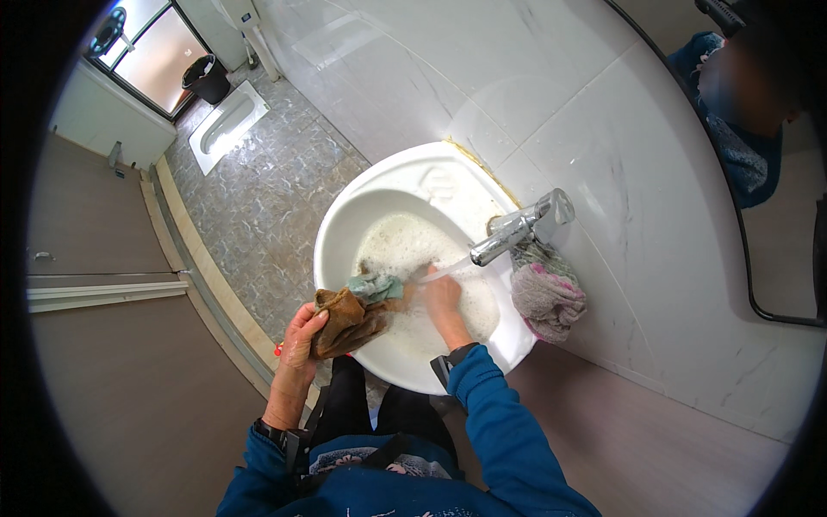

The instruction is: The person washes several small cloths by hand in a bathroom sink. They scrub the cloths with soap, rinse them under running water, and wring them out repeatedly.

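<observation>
My left hand point(300, 339) pinches the edge of a wet brown cloth point(349, 320) over the left rim of a white washbasin point(333, 232). The cloth's other end hangs down into cloudy, foamy water point(407, 242). Against it lies a pale green cloth point(376, 287), partly in the suds. My right hand point(444, 304) is lowered into the water, beneath a stream point(446, 271) running from a chrome tap point(517, 236). Its fingers are blurred and partly hidden, so any hold on the cloth there cannot be made out.
A crumpled grey and pink towel point(548, 300) rests on the basin's right edge, below the tap. A mirror point(782, 258) hangs on the tiled wall at right. Farther off are a squat toilet point(216, 142), a black bin point(208, 84) and a brown partition door point(97, 213).
</observation>
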The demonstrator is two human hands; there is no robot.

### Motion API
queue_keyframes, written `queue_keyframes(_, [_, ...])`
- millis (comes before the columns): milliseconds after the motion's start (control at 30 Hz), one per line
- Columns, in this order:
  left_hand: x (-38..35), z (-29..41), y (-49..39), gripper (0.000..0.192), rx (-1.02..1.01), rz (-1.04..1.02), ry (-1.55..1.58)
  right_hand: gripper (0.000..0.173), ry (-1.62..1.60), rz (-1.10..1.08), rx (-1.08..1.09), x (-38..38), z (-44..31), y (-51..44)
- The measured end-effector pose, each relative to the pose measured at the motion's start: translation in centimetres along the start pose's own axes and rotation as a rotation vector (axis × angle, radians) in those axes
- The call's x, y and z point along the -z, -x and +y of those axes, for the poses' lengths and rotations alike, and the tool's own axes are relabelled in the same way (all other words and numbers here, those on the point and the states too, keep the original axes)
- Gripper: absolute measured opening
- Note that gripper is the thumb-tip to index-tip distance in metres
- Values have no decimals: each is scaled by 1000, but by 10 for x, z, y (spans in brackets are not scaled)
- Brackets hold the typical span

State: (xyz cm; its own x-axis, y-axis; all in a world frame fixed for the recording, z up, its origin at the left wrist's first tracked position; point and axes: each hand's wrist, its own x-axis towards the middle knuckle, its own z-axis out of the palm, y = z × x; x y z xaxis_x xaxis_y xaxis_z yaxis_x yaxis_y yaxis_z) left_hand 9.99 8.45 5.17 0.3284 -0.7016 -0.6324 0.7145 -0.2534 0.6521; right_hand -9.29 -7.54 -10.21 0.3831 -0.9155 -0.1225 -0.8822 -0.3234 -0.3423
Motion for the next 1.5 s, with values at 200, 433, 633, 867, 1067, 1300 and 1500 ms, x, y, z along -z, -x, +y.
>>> queue_keyframes(200, [1,-1,5,17,14,1,-7,10,-33,76,23,-8,7,3])
queue_keyframes(433, [-3,-1,4,18,17,-14,14,11,-72,-50,18,76,8,24])
queue_keyframes(633, [-4,-1,1,16,19,-7,-1,17,-194,596,139,233,-1,43])
queue_keyframes(867, [2,-9,-3,17,6,-23,-4,40,72,647,351,274,-33,-1])
queue_keyframes(1067, [7,-13,-4,19,2,-17,0,44,55,606,380,253,-49,2])
queue_keyframes(1300, [-22,4,10,20,34,-76,6,36,-291,696,291,234,-16,28])
queue_keyframes(1500, [-81,28,39,22,110,-316,-11,43,-716,58,-150,99,4,76])
